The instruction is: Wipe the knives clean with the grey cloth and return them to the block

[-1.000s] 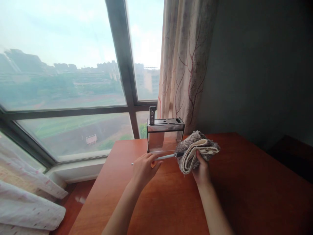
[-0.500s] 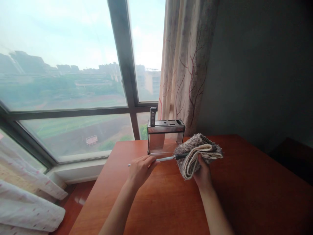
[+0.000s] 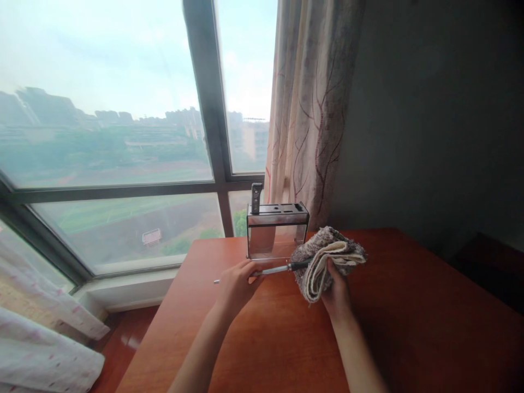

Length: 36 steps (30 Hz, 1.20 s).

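Note:
My left hand (image 3: 241,281) is closed around the metal rod of a sharpening steel (image 3: 275,270), whose tip pokes out to the left of my fingers. The steel lies almost level, and its black handle runs right into a folded grey-and-cream towel (image 3: 327,259). With my right hand (image 3: 338,292) I grip the towel from below, thumb on its front fold. The handle's far end is hidden by the cloth. Just behind my hands stands a clear-sided knife block (image 3: 278,215), with a slotted top and one dark knife handle (image 3: 256,197) upright in it.
All this is above a reddish-brown wooden table (image 3: 278,338). Beyond its far and left sides are a large window (image 3: 123,136), a patterned curtain (image 3: 315,109) and a white sill (image 3: 131,289). A dark wall (image 3: 429,120) rises at the right.
The towel and my right hand have shifted slightly left. My left hand keeps its hold on the rod, and the knife block stays put.

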### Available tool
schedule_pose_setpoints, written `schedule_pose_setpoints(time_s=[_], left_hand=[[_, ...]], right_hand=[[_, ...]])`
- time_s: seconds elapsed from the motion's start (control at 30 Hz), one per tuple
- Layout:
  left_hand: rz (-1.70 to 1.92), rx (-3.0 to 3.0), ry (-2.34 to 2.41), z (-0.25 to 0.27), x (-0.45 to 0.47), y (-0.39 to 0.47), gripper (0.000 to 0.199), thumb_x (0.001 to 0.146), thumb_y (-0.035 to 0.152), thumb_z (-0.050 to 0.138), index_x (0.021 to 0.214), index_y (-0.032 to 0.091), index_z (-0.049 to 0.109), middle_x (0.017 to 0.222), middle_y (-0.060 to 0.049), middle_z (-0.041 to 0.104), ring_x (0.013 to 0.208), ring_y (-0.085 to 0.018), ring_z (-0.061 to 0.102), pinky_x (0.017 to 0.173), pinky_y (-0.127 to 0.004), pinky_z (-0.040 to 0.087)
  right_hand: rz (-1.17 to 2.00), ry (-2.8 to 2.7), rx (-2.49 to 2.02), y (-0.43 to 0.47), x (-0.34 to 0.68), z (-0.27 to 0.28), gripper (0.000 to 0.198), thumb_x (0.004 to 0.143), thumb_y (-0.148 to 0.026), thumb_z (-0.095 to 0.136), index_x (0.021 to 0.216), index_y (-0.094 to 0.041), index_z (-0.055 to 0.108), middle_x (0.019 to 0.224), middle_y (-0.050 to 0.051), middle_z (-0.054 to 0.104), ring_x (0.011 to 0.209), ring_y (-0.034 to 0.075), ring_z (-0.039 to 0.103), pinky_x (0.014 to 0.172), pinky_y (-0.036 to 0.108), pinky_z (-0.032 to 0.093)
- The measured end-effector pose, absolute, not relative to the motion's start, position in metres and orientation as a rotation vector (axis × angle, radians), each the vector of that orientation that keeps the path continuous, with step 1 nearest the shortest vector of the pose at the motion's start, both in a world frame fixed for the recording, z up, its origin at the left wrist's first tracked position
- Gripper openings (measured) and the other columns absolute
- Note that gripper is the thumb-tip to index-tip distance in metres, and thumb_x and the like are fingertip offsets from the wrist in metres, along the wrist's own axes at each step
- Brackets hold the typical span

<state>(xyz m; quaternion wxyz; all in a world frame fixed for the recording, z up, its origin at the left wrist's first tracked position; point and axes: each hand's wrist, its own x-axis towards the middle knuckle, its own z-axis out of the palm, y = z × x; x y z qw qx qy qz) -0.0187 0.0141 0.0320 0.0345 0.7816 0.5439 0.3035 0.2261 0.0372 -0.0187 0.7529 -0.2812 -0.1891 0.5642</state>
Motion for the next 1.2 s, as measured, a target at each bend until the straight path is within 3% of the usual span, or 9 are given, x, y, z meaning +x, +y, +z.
schedule_pose_setpoints(time_s=[0.23,0.5,0.6,0.77,1.2], left_hand=[[0.97,2.515,1.633,0.029,-0.022,0.011,0.023,0.09,0.039,0.05,0.085,0.024,0.067,0.076,-0.001,0.071,0.063,-0.014,0.061,0.059,-0.023,0.034],[0.72,2.425,1.593,0.036,-0.015,0.012,0.037,0.093,0.043,0.04,0.077,0.022,0.066,0.068,-0.002,0.066,0.059,-0.014,0.058,0.054,-0.023,0.033],[0.75,2.402,1.589,0.033,-0.014,0.013,0.03,0.09,0.042,0.046,0.079,0.022,0.066,0.068,-0.002,0.065,0.061,-0.015,0.058,0.055,-0.023,0.035],[0.881,2.45,1.56,0.024,-0.014,0.014,0.015,0.087,0.034,0.054,0.09,0.024,0.064,0.09,-0.001,0.067,0.065,-0.012,0.06,0.059,-0.022,0.038],[0.832,2.374,1.538,0.023,-0.001,0.01,0.03,0.094,0.036,0.041,0.085,0.021,0.066,0.077,-0.004,0.066,0.07,-0.017,0.061,0.061,-0.024,0.038]], right_hand=[[1.26,-0.36,-0.589,0.036,0.228,-0.019,0.035,0.068,-0.031,0.078,0.101,-0.026,0.067,0.096,-0.004,0.074,0.085,0.015,0.069,0.079,0.028,0.055],[1.3,-0.334,-0.589,0.038,0.231,-0.023,0.041,0.068,-0.036,0.078,0.106,-0.028,0.065,0.094,-0.006,0.074,0.087,0.013,0.068,0.079,0.025,0.055],[1.314,-0.314,-0.584,0.039,0.23,-0.022,0.042,0.068,-0.035,0.078,0.107,-0.028,0.065,0.095,-0.005,0.074,0.087,0.013,0.068,0.079,0.026,0.055],[1.306,-0.277,-0.617,0.039,0.229,-0.02,0.039,0.069,-0.034,0.077,0.106,-0.026,0.066,0.095,-0.003,0.074,0.085,0.014,0.069,0.076,0.027,0.056],[1.304,-0.261,-0.599,0.041,0.232,-0.023,0.039,0.07,-0.033,0.078,0.107,-0.026,0.066,0.094,-0.005,0.074,0.084,0.012,0.068,0.075,0.024,0.056]])
